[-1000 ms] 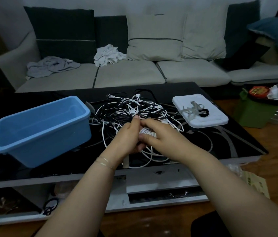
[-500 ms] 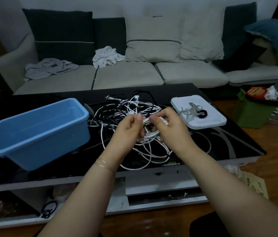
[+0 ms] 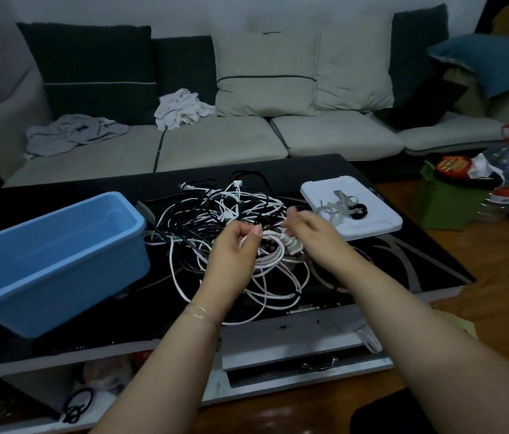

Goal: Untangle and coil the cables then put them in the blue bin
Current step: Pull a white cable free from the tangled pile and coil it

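Glossy black table (image 3: 403,264), sofa behind: your left hand (image 3: 234,245) pinches a white cable's (image 3: 273,256) half-wound coil, right hand (image 3: 312,231) fingers curled on its end. Next, finish winding, then carry it to the blue bin (image 3: 59,261) at nine o'clock.

bench (image 3: 403,270) layout: blue bin (image 3: 56,255) sits at the left, mouth open upward, inside bare, so entry from above is free. its right wall is just beside the cable tangle (image 3: 215,220), which fills the bench middle from the far side to the near edge. white lid (image 3: 353,211) with ties on it blocks the far right. bare bench strip right of the tangle and near the lid. left hand (image 3: 234,249) and right hand (image 3: 309,230) hang over the tangle's middle, each gripping white cable, loops trailing between them and the near edge. sofa (image 3: 215,145) closes off the far side.
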